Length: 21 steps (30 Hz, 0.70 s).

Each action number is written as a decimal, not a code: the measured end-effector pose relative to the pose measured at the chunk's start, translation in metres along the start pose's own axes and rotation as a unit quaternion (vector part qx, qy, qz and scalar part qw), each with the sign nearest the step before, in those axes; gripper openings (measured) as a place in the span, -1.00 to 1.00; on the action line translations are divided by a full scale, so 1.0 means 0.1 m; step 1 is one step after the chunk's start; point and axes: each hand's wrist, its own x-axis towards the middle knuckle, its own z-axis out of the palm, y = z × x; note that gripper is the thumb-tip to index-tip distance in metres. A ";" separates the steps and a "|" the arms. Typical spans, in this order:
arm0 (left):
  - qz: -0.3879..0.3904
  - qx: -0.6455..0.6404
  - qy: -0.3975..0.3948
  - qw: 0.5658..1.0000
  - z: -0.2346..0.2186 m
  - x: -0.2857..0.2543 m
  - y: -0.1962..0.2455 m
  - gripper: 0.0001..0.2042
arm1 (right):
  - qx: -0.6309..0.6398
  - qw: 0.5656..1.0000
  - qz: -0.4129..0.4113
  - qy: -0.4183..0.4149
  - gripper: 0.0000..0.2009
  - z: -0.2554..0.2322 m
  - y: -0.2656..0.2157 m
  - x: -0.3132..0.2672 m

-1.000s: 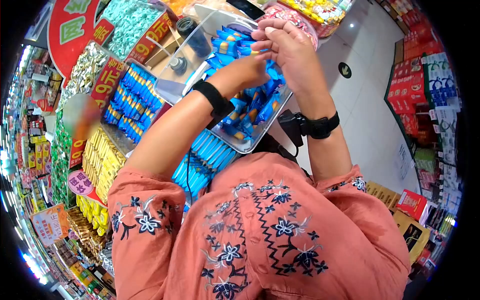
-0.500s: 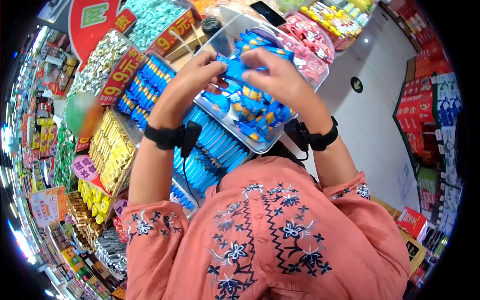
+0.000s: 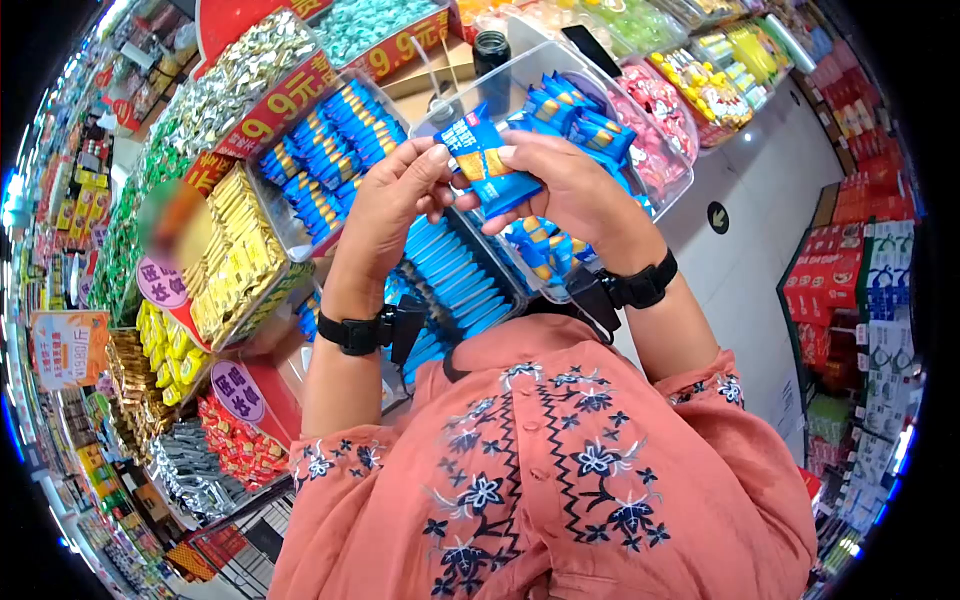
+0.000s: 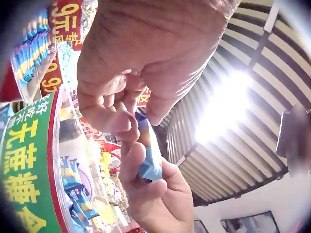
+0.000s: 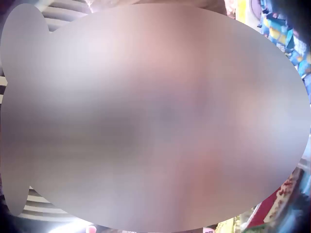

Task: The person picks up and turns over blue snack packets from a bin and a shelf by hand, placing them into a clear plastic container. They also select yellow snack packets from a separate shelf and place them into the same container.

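Note:
Both hands hold one blue packet (image 3: 487,172) upright above the clear bin (image 3: 668,203) of blue packets. My left hand (image 3: 392,200) pinches its left edge between thumb and fingers. On the packet's right side, my right hand (image 3: 575,190) grips with the thumb in front. In the left wrist view the packet (image 4: 151,150) appears edge-on, between the left hand (image 4: 146,53) above and the right hand (image 4: 160,199) below. Most of the right wrist view is blurred out, so neither hand can be made out there.
Left of the clear bin are rows of blue packets (image 3: 330,150) and yellow packets (image 3: 238,255). A dark bottle (image 3: 491,52) and a phone (image 3: 590,50) stand or lie behind the bin. Tiled floor (image 3: 745,240) shows at the right.
Earlier the hands were close together over the bin with the packets. They now hold a blue packet between them, raised and facing the head camera, and the view has shifted slightly.

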 end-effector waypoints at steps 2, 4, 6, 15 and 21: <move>0.004 -0.024 0.006 1.000 -0.02 -0.06 -0.02 -0.75 | -0.005 1.000 0.005 -0.006 -0.63 0.03 0.04 0.03; 0.003 -0.032 0.024 0.999 -0.04 -0.09 -0.05 -0.76 | -0.016 0.999 0.017 -0.022 -0.61 0.04 0.06 0.07; 0.004 -0.045 0.033 0.998 -0.07 -0.12 -0.08 -0.78 | -0.021 0.999 0.034 -0.031 -0.61 0.05 0.08 0.10; 0.018 -0.031 0.077 0.996 -0.18 -0.19 -0.12 -0.72 | -0.173 0.983 0.045 0.043 -0.65 0.11 0.11 0.17; 0.076 0.164 -0.017 0.983 -0.42 -0.21 -0.31 -0.57 | -0.322 0.945 0.056 -0.002 -0.70 0.17 0.14 0.25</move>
